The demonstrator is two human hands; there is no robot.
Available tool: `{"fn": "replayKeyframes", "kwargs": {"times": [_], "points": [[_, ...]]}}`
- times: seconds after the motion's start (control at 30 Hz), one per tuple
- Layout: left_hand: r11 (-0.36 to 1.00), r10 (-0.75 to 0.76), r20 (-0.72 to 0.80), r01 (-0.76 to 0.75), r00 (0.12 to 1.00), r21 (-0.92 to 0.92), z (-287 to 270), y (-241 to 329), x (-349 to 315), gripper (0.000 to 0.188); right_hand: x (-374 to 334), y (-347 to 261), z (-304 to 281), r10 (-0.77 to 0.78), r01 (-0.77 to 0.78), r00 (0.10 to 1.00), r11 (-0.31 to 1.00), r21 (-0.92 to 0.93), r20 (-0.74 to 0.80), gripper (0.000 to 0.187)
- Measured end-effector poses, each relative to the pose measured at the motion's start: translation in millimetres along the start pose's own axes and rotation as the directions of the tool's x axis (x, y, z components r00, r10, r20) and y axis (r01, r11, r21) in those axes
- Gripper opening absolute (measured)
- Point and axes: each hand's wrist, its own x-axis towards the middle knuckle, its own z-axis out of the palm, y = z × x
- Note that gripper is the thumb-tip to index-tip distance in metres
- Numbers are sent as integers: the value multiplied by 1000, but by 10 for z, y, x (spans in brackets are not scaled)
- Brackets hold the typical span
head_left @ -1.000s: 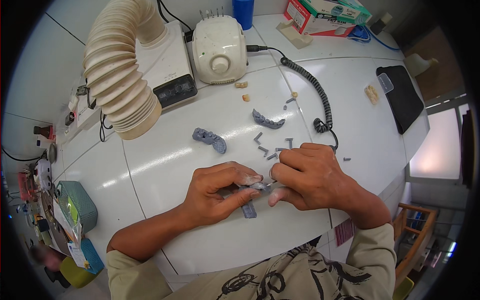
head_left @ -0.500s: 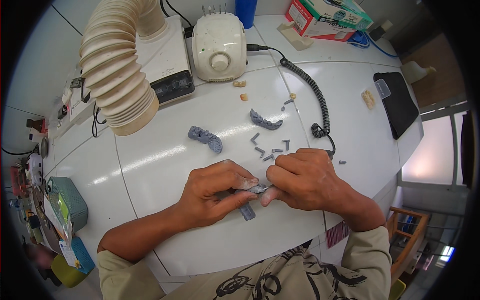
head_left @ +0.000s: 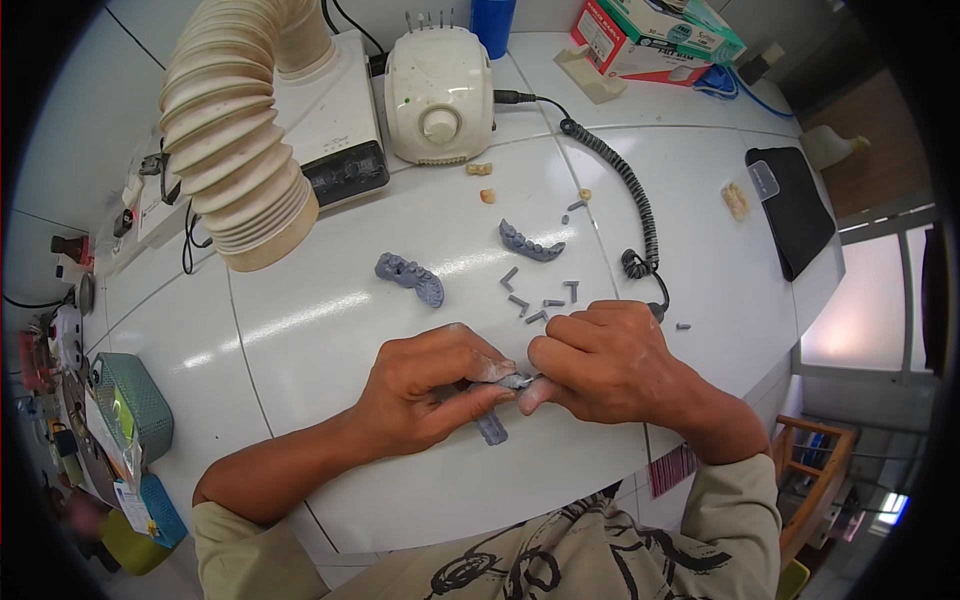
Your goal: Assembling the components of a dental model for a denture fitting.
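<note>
From the head view, I see the white table's (head_left: 330, 330) near edge at 6 o'clock and bare surface at 9 o'clock. My left hand (head_left: 425, 385) and right hand (head_left: 605, 365) pinch 1 small grey dental model piece (head_left: 515, 381) between their fingertips, mid-table; 2 grey arches (head_left: 410, 277) lie at 12 o'clock.

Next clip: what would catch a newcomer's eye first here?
Probably the fat ribbed cream hose curving down at the upper left of the white table. Next, the left hand and right hand pinching a small grey piece together at centre, with grey dental models and pegs scattered just beyond.
</note>
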Motion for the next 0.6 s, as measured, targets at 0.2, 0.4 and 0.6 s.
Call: {"fn": "replayKeyframes", "kwargs": {"times": [0.2, 0.4, 0.6], "points": [[1000, 3, 5, -3, 1000, 8, -1, -10, 4, 15, 4, 3, 10, 5, -5, 1000, 1000, 2, 3, 44], [1000, 2, 8, -2, 1000, 14, -3, -7, 0, 16, 8, 9, 16, -5, 5, 1000, 1000, 0, 2, 43], [1000, -11, 17, 10, 1000, 14, -13, 19, 1, 16, 12, 8, 14, -18, 18, 1000, 1000, 1, -13, 43]]}}
